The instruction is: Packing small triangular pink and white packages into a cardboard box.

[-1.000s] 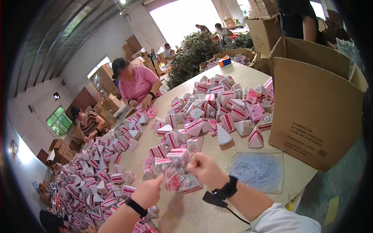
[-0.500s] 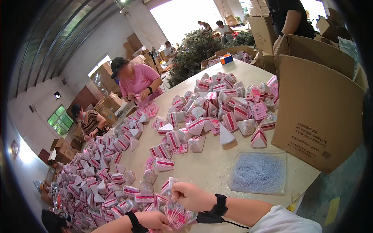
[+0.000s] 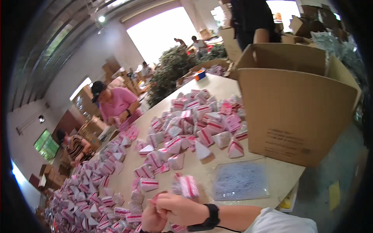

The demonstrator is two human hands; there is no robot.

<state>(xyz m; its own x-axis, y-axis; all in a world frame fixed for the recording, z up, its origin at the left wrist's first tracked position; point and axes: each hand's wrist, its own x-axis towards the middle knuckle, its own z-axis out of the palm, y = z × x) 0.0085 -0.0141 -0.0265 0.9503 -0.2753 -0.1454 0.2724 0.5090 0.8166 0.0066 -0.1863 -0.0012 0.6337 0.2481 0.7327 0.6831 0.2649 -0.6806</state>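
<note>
Wedges (image 3: 206, 136) shaped like cake slices are lying heaped over our bench (image 3: 281, 176), white to pale pink, with darker pink stripes running along their sides. Some are turning plain white triangular faces toward us, and others are showing a mottled, shiny surface.

Near us, our right hand (image 3: 178, 209) is meeting our left hand (image 3: 153, 219), the two overlapping in our view. Our right fingers are curling in against the left hand, and a small pinkish bit (image 3: 154, 199) is showing where they are meeting; we cannot tell whether the fingers of either hand are clamped on it. Just beyond our right hand, a blurred wedge (image 3: 189, 187) is showing a bright pink stripe between paler bands; we cannot tell whether it is touching the hand or the bench.

To the right, a clear flat bag (image 3: 241, 180) of pale blue shreds is lying near a big open carton (image 3: 295, 112). Another heap (image 3: 85, 194) of wedges is filling the left side. An orange and blue tape dispenser (image 3: 199, 75) is sitting at the far end, and a person (image 3: 118, 101) in a pink top is working at the far left.
</note>
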